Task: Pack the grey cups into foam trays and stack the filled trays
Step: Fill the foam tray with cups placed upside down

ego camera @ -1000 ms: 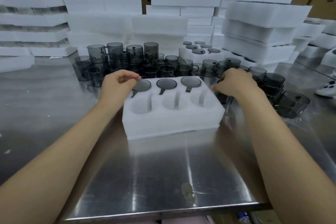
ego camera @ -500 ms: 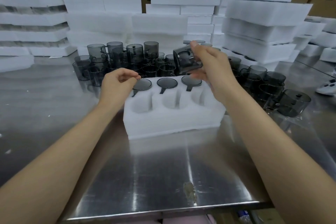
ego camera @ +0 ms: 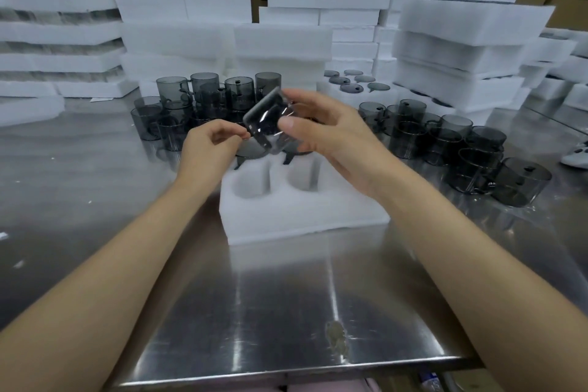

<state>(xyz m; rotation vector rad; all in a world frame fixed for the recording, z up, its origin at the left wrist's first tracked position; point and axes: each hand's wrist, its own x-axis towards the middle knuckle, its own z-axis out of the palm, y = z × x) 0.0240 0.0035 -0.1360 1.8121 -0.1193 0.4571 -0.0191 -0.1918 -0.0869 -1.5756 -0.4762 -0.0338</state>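
**Q:** Where is the grey cup (ego camera: 269, 124)?
**A:** Tilted, in the air between the two hands, above the far side of the foam tray (ego camera: 302, 210).

**Q:** Which hand carries it?
**A:** The right hand (ego camera: 331, 134) grips it, thumb on the near wall, fingers behind. The left hand (ego camera: 206, 149) has its fingers curled, tips at the cup's left edge; whether they pinch it cannot be told.

**Q:** What lies below the hands?
**A:** The tray, on the steel table (ego camera: 286, 296), with two empty pockets near the wrists.

**Q:** Farther out?
**A:** Loose cups (ego camera: 191, 105) stand beyond the left hand, more cups (ego camera: 461, 143) right of the right hand. Foam stacks (ego camera: 461, 41) rise behind both.
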